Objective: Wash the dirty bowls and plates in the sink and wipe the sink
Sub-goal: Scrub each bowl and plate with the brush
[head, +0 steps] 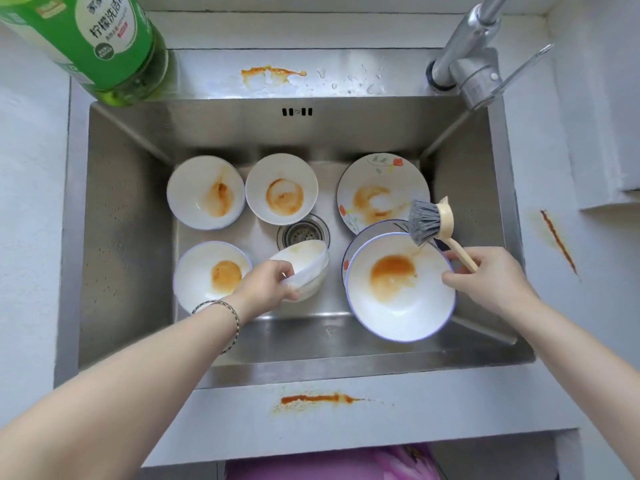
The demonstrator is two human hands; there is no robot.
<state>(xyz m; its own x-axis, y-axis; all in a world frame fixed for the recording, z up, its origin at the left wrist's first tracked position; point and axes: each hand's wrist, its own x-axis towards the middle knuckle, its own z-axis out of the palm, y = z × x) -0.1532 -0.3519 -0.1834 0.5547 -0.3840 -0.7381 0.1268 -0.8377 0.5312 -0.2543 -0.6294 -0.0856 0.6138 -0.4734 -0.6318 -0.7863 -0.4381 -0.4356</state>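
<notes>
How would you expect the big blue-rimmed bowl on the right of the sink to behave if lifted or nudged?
The big bowl looks like glazed ceramic: probably rigid, fairly heavy, breakable. Its orange smear suggests a greasy, slippery inside. It seems to rest partly on a plate, so a nudge may rock or slide it.

Head view, straight down (close) over sink [124,216]

Free to pass along the left strip of the sink [128,237] floor, along the front wall, and down the middle gap to the drain [301,233]. Blocked at back by two small bowls [207,192] and flowered plate [381,188]; in the middle by tilted bowl [308,261]; at right by large bowl [398,289] and brush [427,221]; above by faucet [467,53].
</notes>
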